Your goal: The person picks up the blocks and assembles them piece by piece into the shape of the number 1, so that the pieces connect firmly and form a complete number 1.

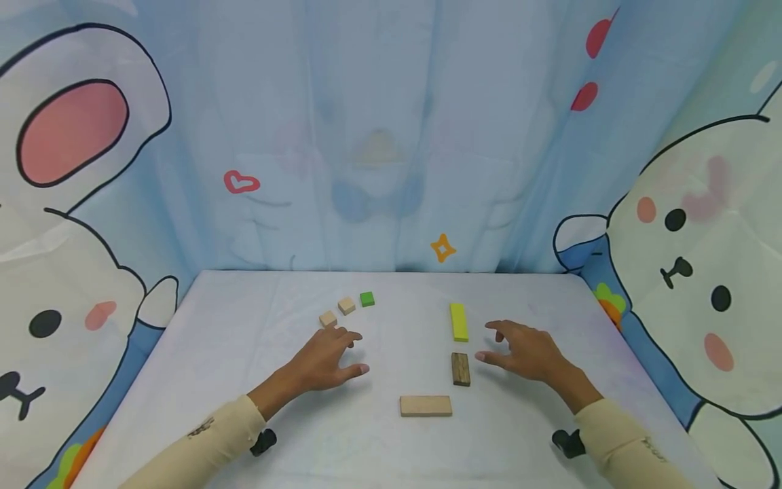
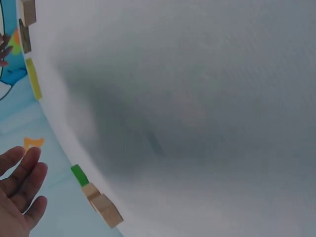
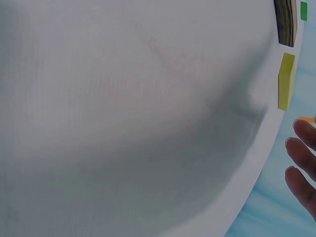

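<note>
A: How far along are you, judged by what lies on the table [image 1: 366, 458]?

B: Your six blocks lie singly. Far left, a slanting row: near cube [image 1: 328, 318], middle cube [image 1: 347, 305] and, farthest, green cube [image 1: 366, 299]. To the right, the yellow block [image 1: 459, 322] lies far, the dark block [image 1: 461, 369] nearer. The plank [image 1: 425, 406] lies crosswise, nearest you, just left of the dark block's line. By this layout, the setting apart appears done; none is raised or stacked, so any lifting or joining is left undone.

A: And your hands?

B: Your left hand [image 1: 320, 360]: fingers and thumb apart, grasp unfilled. Seen from the head, its fingertips come just beside the near cube; the left wrist view shows a gap between them, so no contact.

A: The other?

B: Your right hand [image 1: 528, 350]: thumb well apart from gently bent fingers, nothing held. It hangs to the right of the yellow block and the dark block, near both, touching neither.

A: Does either of your hands rest on the table?

B: Both appear raised above it; at what height, these views do not tell.
</note>
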A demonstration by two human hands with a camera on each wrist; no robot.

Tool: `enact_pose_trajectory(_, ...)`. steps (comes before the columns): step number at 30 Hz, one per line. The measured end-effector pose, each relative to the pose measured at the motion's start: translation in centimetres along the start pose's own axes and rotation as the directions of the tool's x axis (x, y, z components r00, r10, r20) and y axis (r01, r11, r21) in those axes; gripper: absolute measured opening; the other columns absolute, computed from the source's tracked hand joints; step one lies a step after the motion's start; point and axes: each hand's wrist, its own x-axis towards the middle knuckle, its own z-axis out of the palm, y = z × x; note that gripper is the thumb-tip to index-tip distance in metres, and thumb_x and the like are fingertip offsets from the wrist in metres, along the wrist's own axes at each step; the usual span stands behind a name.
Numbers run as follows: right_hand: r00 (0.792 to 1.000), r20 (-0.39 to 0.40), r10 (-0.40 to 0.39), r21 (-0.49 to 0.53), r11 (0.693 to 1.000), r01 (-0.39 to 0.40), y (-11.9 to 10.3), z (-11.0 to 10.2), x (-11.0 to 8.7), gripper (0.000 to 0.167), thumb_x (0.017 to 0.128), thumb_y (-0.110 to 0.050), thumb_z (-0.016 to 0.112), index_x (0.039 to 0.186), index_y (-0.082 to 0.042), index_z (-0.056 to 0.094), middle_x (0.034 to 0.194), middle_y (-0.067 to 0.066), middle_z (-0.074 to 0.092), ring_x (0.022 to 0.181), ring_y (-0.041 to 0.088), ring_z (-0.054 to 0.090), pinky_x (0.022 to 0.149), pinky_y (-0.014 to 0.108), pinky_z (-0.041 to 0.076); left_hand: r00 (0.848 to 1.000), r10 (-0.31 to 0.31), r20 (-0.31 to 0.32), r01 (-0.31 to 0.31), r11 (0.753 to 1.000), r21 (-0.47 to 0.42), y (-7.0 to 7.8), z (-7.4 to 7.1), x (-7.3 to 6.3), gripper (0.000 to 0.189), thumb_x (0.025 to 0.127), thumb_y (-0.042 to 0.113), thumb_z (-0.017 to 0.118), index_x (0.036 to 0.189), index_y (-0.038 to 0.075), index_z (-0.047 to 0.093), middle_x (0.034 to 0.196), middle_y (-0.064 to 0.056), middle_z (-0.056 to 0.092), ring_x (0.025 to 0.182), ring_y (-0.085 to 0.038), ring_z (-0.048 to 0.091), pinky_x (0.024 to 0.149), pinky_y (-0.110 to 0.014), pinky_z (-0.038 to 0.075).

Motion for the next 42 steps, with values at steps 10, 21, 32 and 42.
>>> enact_pose_trajectory(10, 0.997, 0.075, -0.016, 0.035, 0.999, 0.013, -0.8, 0.6, 0.1, 0.075, 0.079, -0.064, 0.074, 0.131, -0.011, 0.063, 0.097, 0.002, 0.070, 0.080, 0.015, 0.058, 0.072, 0.041, 0.055, 0.997, 0.035, 0.064, -0.032, 0.998, -0.052, 1.3, 1.2, 0.3, 0.056, 0.093, 0.050, 0.067, 0.131, 0.010, 0.062, 0.117, -0.005, 0.067, 0.107, -0.018, 0.061, 0.092, -0.038, 0.052)
enact_pose_trajectory(21, 0.980, 0.192, -0.044, 0.074, 0.997, 0.031, -2.5, 0.9, 0.2, 0.076, 0.078, -0.063, 0.076, 0.134, -0.013, 0.061, 0.099, -0.002, 0.068, 0.078, 0.012, 0.054, 0.068, 0.035, 0.050, 0.984, 0.067, 0.167, -0.061, 0.997, -0.040, 3.3, 2.4, 0.9, 0.050, 0.094, 0.049, 0.065, 0.128, 0.012, 0.064, 0.115, 0.000, 0.067, 0.103, -0.012, 0.058, 0.089, -0.028, 0.052)
enact_pose_trajectory(32, 0.965, 0.261, -0.031, 0.119, 0.993, -0.001, -3.2, 1.4, 0.2, 0.082, 0.072, -0.063, 0.081, 0.136, -0.017, 0.059, 0.098, -0.005, 0.065, 0.079, 0.012, 0.052, 0.070, 0.034, 0.047, 0.967, 0.135, 0.217, -0.137, 0.991, -0.006, 5.3, 3.8, 1.4, 0.047, 0.093, 0.048, 0.067, 0.126, 0.014, 0.066, 0.108, 0.003, 0.066, 0.089, -0.005, 0.052, 0.077, -0.020, 0.048)
enact_pose_trajectory(42, 0.960, 0.274, -0.054, 0.148, 0.989, 0.014, -3.5, 1.6, 0.4, 0.084, 0.070, -0.060, 0.084, 0.136, -0.015, 0.058, 0.098, -0.007, 0.063, 0.083, 0.012, 0.051, 0.074, 0.035, 0.047, 0.951, 0.164, 0.263, -0.178, 0.984, 0.029, 6.3, 4.5, 1.5, 0.048, 0.092, 0.049, 0.069, 0.126, 0.016, 0.065, 0.092, 0.009, 0.061, 0.078, -0.003, 0.046, 0.065, -0.017, 0.040)
